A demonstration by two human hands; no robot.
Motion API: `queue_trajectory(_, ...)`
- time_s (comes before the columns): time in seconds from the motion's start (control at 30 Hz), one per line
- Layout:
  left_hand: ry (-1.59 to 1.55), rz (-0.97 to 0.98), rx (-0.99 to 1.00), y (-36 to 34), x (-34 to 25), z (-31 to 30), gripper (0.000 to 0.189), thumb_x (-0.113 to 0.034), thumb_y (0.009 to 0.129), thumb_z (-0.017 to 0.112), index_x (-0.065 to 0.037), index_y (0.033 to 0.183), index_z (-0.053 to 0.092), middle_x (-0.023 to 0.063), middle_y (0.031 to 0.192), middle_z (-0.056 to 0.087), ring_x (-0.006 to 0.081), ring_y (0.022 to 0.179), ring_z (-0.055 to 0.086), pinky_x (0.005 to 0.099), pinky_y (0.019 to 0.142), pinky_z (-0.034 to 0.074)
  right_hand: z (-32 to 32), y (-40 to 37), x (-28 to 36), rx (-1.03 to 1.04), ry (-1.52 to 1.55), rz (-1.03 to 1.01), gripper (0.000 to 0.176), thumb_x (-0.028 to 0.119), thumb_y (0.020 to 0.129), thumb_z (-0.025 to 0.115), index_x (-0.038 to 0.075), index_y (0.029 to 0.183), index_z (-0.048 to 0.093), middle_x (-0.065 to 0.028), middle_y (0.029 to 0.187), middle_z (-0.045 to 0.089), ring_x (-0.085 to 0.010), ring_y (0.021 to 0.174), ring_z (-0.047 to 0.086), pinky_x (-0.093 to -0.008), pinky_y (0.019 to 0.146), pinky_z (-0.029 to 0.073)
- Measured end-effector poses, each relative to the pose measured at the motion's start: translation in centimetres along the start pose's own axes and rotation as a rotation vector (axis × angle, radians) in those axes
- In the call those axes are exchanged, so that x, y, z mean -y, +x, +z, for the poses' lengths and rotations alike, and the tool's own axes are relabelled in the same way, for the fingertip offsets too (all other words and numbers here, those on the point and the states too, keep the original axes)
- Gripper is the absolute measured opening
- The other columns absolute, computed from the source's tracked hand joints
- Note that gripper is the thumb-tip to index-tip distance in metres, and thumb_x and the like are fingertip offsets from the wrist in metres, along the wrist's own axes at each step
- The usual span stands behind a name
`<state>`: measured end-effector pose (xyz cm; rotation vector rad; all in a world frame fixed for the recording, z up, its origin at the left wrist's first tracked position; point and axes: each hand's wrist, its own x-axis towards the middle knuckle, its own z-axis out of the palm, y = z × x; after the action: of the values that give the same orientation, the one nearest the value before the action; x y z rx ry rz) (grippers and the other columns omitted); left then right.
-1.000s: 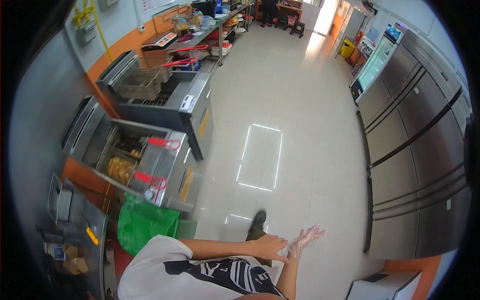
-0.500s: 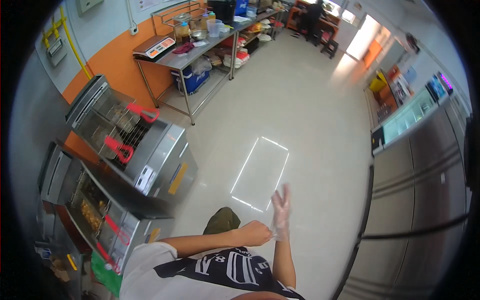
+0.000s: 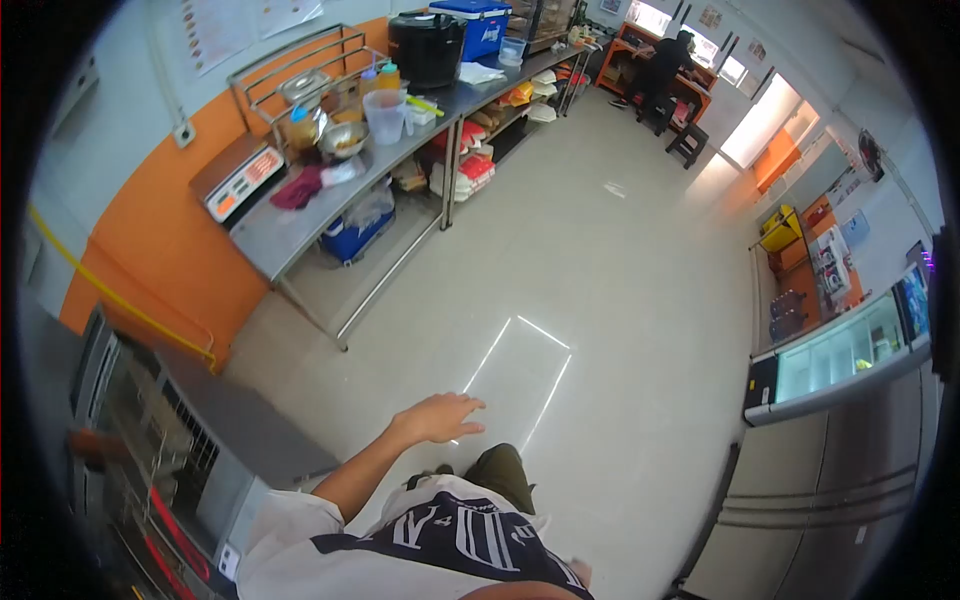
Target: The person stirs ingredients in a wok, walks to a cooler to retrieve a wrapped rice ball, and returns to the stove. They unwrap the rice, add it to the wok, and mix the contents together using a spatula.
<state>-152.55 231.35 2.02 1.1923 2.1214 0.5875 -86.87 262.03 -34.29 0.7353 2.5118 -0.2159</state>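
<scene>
My left hand [image 3: 440, 418] is bare and reaches out in front of my body above the floor. Its fingers are loosely bent and slightly apart, with nothing seen in them. My right hand is out of sight; only a small patch of skin shows at the lower edge beside my shirt [image 3: 460, 535]. The disposable glove that was on it cannot be seen now. Nearest to the left hand are my knee in olive trousers [image 3: 505, 475] and, further left, a steel deep fryer [image 3: 170, 440] with red basket handles [image 3: 180, 530].
A steel table [image 3: 285, 235] along the left wall holds a scale [image 3: 243, 185], a plastic jug [image 3: 385, 118], a steel bowl [image 3: 343, 140] and a black pot [image 3: 427, 50]. Steel refrigerators [image 3: 800, 500] line the right. A person [image 3: 665, 75] sits at the far end near stools [image 3: 688, 145].
My view has moved forward along the room, past the fryers. My left hand has come away from the right hand's glove cuff, and the right hand has dropped out of view.
</scene>
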Motion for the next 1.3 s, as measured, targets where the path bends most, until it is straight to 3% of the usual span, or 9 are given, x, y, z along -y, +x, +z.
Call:
queue_trajectory(0.23, -0.063, -0.076, -0.054, 27.7, 9.5, -15.3, 0.056, -0.043, 0.103, 0.056, -0.002, 0.141, 0.053, 0.0214, 0.133, 0.062, 0.0399, 0.125, 0.056, 0.0468, 0.108, 0.044, -13.3, 28.9, 7.1, 0.345, 0.61, 0.368, 0.055, 0.035, 0.089, 0.07, 0.009, 0.137, 0.06, -0.0182, 0.128, 0.068, -0.0332, 0.123, 0.062, -0.047, 0.102, 0.05)
queue_trajectory(0.43, -0.179, -0.156, 0.077, 41.2, 15.1, -27.0, 0.058, -0.048, 0.1, 0.057, -0.005, 0.139, 0.055, 0.0204, 0.133, 0.063, 0.0382, 0.124, 0.059, 0.0452, 0.106, 0.047, -40.6, 79.7, 14.1, -0.156, 0.562, 0.017, 0.071, 0.038, 0.091, 0.068, 0.006, 0.151, 0.048, -0.0171, 0.118, 0.073, -0.031, 0.115, 0.066, -0.0485, 0.104, 0.048)
queue_trajectory(0.5, -0.535, -0.102, -0.029, 43.6, 17.9, -31.6, 0.062, -0.049, 0.101, 0.056, -0.004, 0.143, 0.052, 0.0215, 0.137, 0.061, 0.0367, 0.128, 0.058, 0.0418, 0.107, 0.046, -60.5, 94.1, 21.1, 0.022, 0.697, -0.068, 0.083, 0.027, 0.084, 0.074, -0.003, 0.154, 0.039, -0.0237, 0.123, 0.067, -0.0301, 0.1, 0.068, -0.0424, 0.086, 0.056)
queue_trajectory(0.57, -0.527, -0.139, -0.096, 45.5, 20.6, -37.3, 0.066, -0.05, 0.102, 0.055, -0.003, 0.147, 0.049, 0.0224, 0.139, 0.06, 0.0352, 0.13, 0.057, 0.0402, 0.108, 0.045, -70.3, 112.7, 27.2, -0.537, 0.702, -0.436, 0.063, 0.017, 0.092, 0.066, 0.002, 0.15, 0.045, -0.0106, 0.093, 0.071, -0.0186, 0.072, 0.066, -0.0349, 0.064, 0.055)
queue_trajectory(0.63, -0.489, -0.264, -0.187, 48.2, 24.8, -41.0, 0.065, -0.051, 0.102, 0.055, -0.003, 0.147, 0.049, 0.0218, 0.139, 0.06, 0.0355, 0.129, 0.058, 0.0402, 0.108, 0.045, -91.7, 112.1, 39.6, -0.5, 0.71, -0.475, 0.062, 0.025, 0.094, 0.066, 0.002, 0.149, 0.048, -0.0182, 0.113, 0.072, -0.0306, 0.107, 0.068, -0.0442, 0.097, 0.052)
queue_trajectory(0.8, -0.591, -0.315, -0.243, 57.9, 36.4, -55.5, 0.057, -0.04, 0.103, 0.059, -0.003, 0.145, 0.052, 0.019, 0.137, 0.061, 0.0309, 0.128, 0.058, 0.0389, 0.108, 0.045, -115.1, 120.2, 63.1, -0.412, 0.926, -0.785, 0.068, 0.017, 0.096, 0.066, 0.006, 0.156, 0.035, -0.0147, 0.119, 0.072, -0.0207, 0.094, 0.071, -0.0348, 0.085, 0.056)
queue_trajectory(1.13, -0.319, -0.119, -1.311, 70.7, 48.8, -97.9, 0.04, -0.024, 0.101, 0.064, -0.002, 0.135, 0.059, 0.0146, 0.13, 0.063, 0.0275, 0.122, 0.059, 0.0398, 0.106, 0.044, -143.7, 134.3, 96.9, -0.624, 0.729, -1.407, 0.049, 0.021, 0.091, 0.068, 0.004, 0.136, 0.058, -0.0171, 0.116, 0.073, -0.0336, 0.096, 0.072, -0.04, 0.089, 0.056)
queue_trajectory(1.23, 0.115, -0.501, -1.604, 73.9, 52.5, -105.2, 0.05, -0.031, 0.101, 0.065, -0.003, 0.14, 0.054, 0.0174, 0.13, 0.062, 0.0332, 0.123, 0.057, 0.0423, 0.107, 0.043, -147.3, 139.7, 109.6, -1.038, 0.557, -1.79, 0.034, 0.02, 0.086, 0.066, 0.006, 0.117, 0.067, -0.0193, 0.109, 0.072, -0.0379, 0.098, 0.07, -0.0458, 0.092, 0.054)
queue_trajectory(1.3, 0.177, -0.863, -1.535, 76.5, 54.4, -108.8, 0.058, -0.032, 0.101, 0.065, -0.002, 0.147, 0.046, 0.0179, 0.137, 0.058, 0.0325, 0.131, 0.052, 0.0419, 0.111, 0.038, -147.8, 141.1, 113.6, -0.785, 0.195, -1.637, 0.035, 0.027, 0.091, 0.068, 0.005, 0.118, 0.065, -0.0169, 0.104, 0.072, -0.0378, 0.104, 0.069, -0.0457, 0.089, 0.054)
